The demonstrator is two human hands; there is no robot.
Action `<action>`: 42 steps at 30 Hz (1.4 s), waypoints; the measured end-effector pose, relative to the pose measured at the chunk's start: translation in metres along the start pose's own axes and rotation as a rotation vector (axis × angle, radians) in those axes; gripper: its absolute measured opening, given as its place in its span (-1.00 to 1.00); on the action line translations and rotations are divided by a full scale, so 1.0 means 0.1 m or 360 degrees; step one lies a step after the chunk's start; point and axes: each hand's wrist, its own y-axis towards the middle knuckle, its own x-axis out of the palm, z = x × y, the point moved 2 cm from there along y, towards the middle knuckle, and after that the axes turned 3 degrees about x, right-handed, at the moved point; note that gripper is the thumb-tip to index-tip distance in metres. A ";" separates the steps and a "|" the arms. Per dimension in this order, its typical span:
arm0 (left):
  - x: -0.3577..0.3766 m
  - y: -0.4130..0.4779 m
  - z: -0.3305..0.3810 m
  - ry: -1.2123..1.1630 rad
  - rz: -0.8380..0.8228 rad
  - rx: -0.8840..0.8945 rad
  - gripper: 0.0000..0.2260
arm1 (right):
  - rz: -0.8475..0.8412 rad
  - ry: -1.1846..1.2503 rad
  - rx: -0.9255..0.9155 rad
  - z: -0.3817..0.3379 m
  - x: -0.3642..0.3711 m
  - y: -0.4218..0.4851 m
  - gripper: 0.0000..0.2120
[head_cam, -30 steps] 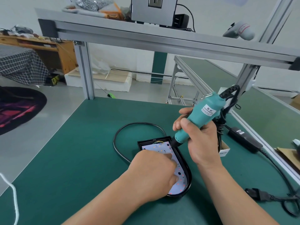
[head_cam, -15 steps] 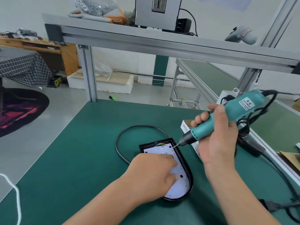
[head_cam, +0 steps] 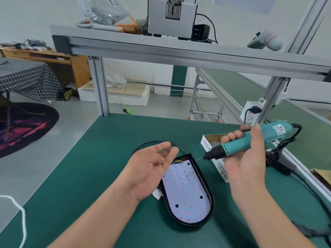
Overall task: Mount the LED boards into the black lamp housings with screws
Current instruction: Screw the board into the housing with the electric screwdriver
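Note:
A black lamp housing (head_cam: 203, 177) lies on the green bench with a white LED board (head_cam: 186, 192) seated inside, red and orange dots across it. My left hand (head_cam: 152, 169) hovers palm-up over the housing's left rim, fingers relaxed and empty. My right hand (head_cam: 245, 158) grips a teal electric screwdriver (head_cam: 250, 142) held nearly level, its bit pointing left just above the housing's top right corner. A small open cardboard box of screws (head_cam: 213, 140) stands right of the housing, partly hidden behind the screwdriver.
A black cable (head_cam: 155, 143) loops behind the housing. The screwdriver's power adapter (head_cam: 279, 163) and cord run along the bench's right edge. An aluminium frame shelf (head_cam: 179, 51) crosses overhead. A white connector (head_cam: 157, 195) lies left of the housing.
My left hand has lifted off the LED board and turned palm-up. My right hand has drawn the screwdriver back to the right and tilted it flatter, away from the board.

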 end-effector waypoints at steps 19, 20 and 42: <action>0.05 -0.14 -0.25 0.0581 -0.0276 -0.0238 -0.78 | -0.0125 0.0154 0.0097 -0.06 0.00 -0.22 -0.74; 0.04 -0.14 -0.26 0.0645 -0.0280 -0.0219 -0.80 | -0.0141 0.0163 0.0101 -0.06 0.01 -0.23 -0.74; 0.04 -0.20 -0.33 0.0732 -0.0341 -0.0243 -0.88 | -0.0268 0.0138 0.0102 -0.10 0.12 -0.34 -0.77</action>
